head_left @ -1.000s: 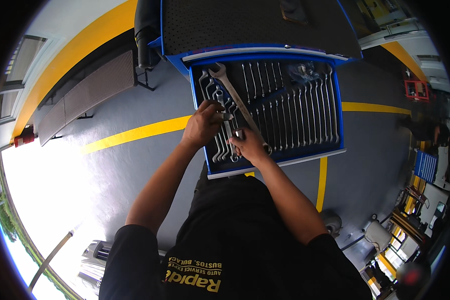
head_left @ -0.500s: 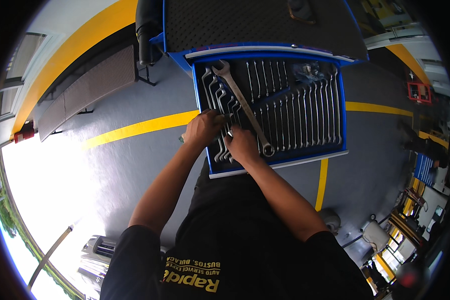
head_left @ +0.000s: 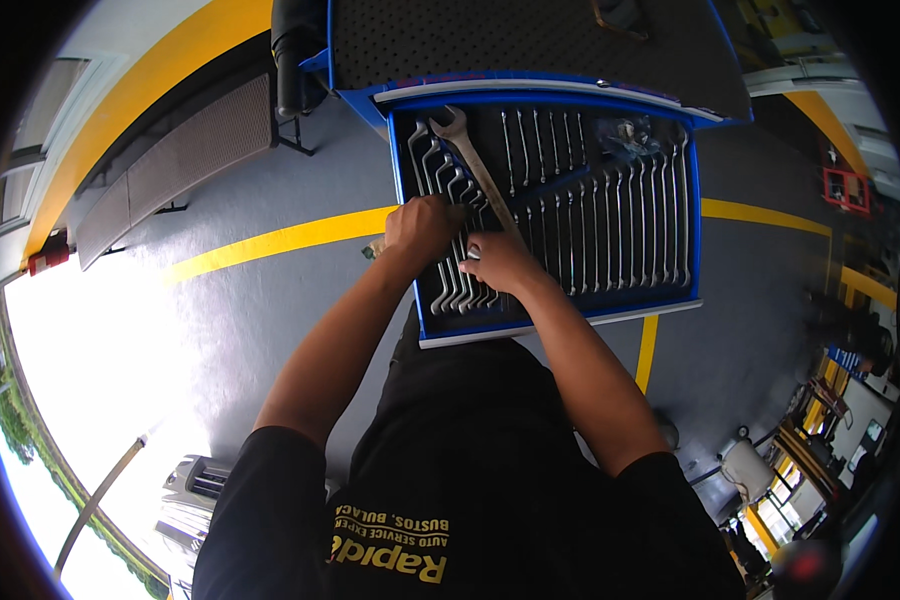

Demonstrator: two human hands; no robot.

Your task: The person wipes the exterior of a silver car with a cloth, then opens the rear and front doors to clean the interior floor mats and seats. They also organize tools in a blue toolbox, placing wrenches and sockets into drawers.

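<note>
An open blue drawer (head_left: 560, 322) holds rows of silver wrenches in a dark liner. A large combination wrench (head_left: 477, 170) lies slantwise across it, its open jaw at the far end. Over the offset wrenches (head_left: 444, 285) on the drawer's left side, my left hand (head_left: 420, 232) is closed, with a greenish, cloth-like scrap (head_left: 373, 248) sticking out beside it. Close to its right, my right hand (head_left: 502, 262) has curled fingers and covers the big wrench's near end. A shiny metal spot shows at these fingers; what they grip is hidden.
The tool cabinet's black perforated top (head_left: 520, 45) rises beyond the drawer. A clear plastic bag (head_left: 625, 137) lies in the drawer's far right corner. A long bench (head_left: 185, 160) stands to the left, and yellow lines (head_left: 290, 240) cross the grey floor.
My right hand has shifted right and slightly away, now covering the big wrench's near end. My left hand has moved a little right. The view has tilted slightly.
</note>
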